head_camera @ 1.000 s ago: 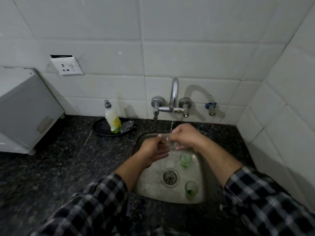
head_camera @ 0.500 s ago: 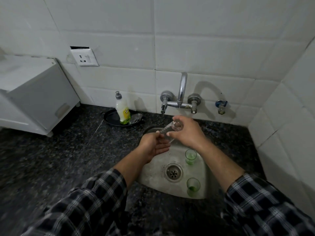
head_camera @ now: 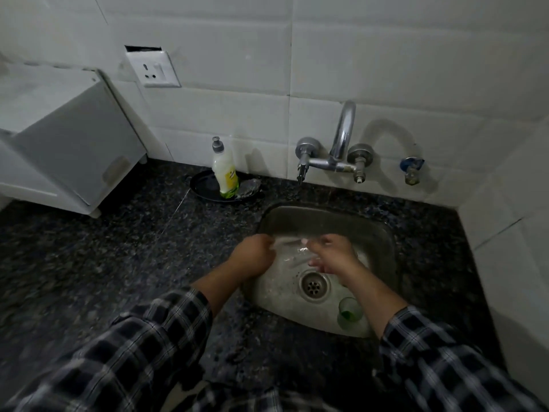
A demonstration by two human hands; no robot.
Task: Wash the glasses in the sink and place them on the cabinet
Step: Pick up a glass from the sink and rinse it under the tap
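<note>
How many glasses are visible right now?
2. One clear glass held between the left hand and right hand above the sink; one green-tinted glass standing in the sink's near right corner. The right forearm may hide another.

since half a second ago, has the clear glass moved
Yes: the clear glass has dropped from beside the tap down into the sink, nearer the drain.

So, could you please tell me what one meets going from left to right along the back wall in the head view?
white cabinet → wall socket → dish soap bottle → tap → blue valve
</note>
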